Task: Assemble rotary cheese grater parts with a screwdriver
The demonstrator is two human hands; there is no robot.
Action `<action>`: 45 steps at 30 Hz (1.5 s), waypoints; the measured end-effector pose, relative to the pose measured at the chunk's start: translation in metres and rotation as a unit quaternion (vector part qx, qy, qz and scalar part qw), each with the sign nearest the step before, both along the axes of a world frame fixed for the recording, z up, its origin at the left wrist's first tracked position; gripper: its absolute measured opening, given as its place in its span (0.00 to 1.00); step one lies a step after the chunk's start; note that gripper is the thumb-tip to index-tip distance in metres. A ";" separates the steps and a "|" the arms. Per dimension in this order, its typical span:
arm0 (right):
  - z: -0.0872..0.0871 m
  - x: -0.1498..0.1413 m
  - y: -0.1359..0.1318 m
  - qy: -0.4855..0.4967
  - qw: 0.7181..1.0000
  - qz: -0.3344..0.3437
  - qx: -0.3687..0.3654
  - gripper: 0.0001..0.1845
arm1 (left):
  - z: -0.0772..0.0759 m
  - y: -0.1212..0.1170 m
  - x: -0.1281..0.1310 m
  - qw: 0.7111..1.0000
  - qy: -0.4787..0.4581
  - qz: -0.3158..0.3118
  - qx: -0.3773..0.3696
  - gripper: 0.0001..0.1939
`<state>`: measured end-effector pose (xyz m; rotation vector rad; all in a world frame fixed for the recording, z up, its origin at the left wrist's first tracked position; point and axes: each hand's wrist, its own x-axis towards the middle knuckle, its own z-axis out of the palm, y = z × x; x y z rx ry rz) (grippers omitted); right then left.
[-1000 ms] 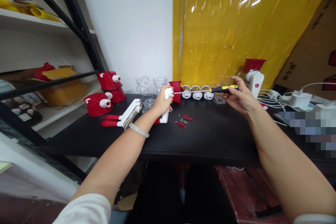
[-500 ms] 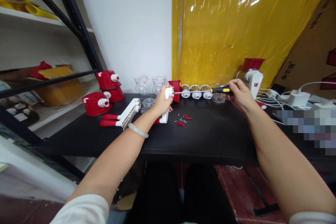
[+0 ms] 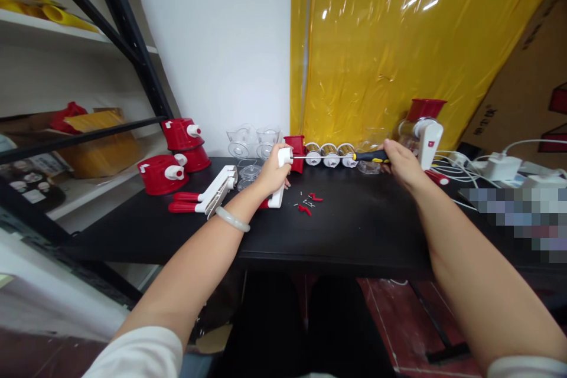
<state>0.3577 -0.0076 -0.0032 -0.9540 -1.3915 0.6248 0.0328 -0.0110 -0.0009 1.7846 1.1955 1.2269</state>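
Observation:
My left hand [image 3: 273,172] is wrapped round a white crank handle [image 3: 277,196] with a red grip, its white end turned to the right. In my right hand [image 3: 402,164] is a screwdriver [image 3: 370,156] with a black and yellow handle, held level. The metal shaft reaches left to the white end of the crank handle; the tip's exact seat is too small to make out. Below on the black table lie small red levers [image 3: 305,209] and several small screws [image 3: 309,203]. More white handles with red grips [image 3: 208,196] rest left of my left forearm.
Red grater bases [image 3: 160,175] stand at the left. Clear plastic parts [image 3: 239,148], a red hopper [image 3: 295,152] and metal grater drums [image 3: 331,155] line the back. An assembled grater [image 3: 429,136] stands at the right, beside white cables and chargers [image 3: 502,165]. A black shelf frame [image 3: 128,41] borders the left.
My right fingers have shifted and closed round the back of the screwdriver handle, which has turned about its axis. My left hand and the crank handle have stayed nearly still.

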 end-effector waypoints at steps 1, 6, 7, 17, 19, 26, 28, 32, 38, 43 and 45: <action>-0.001 0.000 0.000 0.012 1.000 0.004 0.008 0.23 | 0.000 0.000 0.000 1.000 0.000 0.000 0.000 0.29; -0.001 -0.003 -0.001 0.076 0.996 0.047 0.005 0.17 | 0.000 0.002 -0.001 1.000 0.005 0.011 -0.001 0.30; -0.001 -0.003 -0.001 0.084 0.995 0.056 0.003 0.17 | 0.000 0.002 -0.002 1.000 0.006 0.011 0.001 0.30; -0.004 0.001 0.002 -0.003 1.000 -0.008 -0.008 0.27 | 0.001 -0.002 0.001 1.000 -0.003 0.002 0.013 0.28; -0.005 0.000 0.002 0.002 1.000 -0.001 0.005 0.23 | 0.001 -0.002 0.001 1.000 -0.004 0.002 0.014 0.28; -0.002 -0.004 0.001 0.105 0.992 0.066 0.006 0.20 | 0.002 -0.001 -0.001 1.000 0.019 0.017 0.013 0.28; 0.000 -0.004 -0.001 0.129 0.989 0.078 -0.005 0.20 | 0.002 -0.002 -0.001 0.999 0.023 0.017 0.016 0.28; 0.001 -0.002 -0.001 0.135 0.989 0.064 -0.013 0.20 | 0.002 -0.005 0.001 1.000 0.022 0.015 0.014 0.27; -0.007 0.001 0.006 0.023 1.000 -0.007 -0.003 0.27 | 0.002 -0.004 0.001 0.999 0.024 0.019 0.009 0.29; -0.006 -0.002 0.005 0.086 0.996 0.014 0.012 0.20 | 0.002 -0.002 0.000 0.999 0.020 0.021 0.017 0.28; -0.004 -0.003 0.003 0.113 0.992 0.053 0.008 0.19 | 0.001 -0.002 0.000 0.999 0.017 0.023 0.017 0.28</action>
